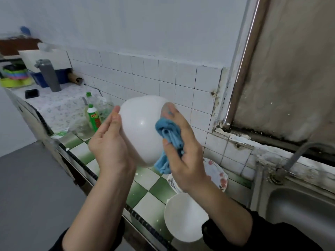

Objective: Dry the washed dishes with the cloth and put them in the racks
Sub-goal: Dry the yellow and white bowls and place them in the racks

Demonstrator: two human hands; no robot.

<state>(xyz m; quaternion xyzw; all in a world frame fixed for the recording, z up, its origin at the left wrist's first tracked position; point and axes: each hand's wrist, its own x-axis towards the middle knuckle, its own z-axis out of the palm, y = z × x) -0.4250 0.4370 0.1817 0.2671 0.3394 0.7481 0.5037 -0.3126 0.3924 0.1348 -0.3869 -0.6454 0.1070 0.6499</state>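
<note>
Drying was under way, with most of the job seemingly left: the white bowl [139,131] was held up above the counter [159,187], the left grip [108,140] flat and straight-fingered against one side, the right grip [181,151] curled round the blue cloth [169,133], pressing it to the other. A second bowl [183,218] and flowered plates [217,174] waited below. No rack showed, and the right forearm covered part of the plates.

The bowl [141,131] was held between the left hand [108,142] and right hand [183,151], with the cloth [168,134] against its right side. Below, on the counter [157,189], sat a second bowl [183,218] (plates [216,172] behind it), with the sink [299,214] to the right.
</note>
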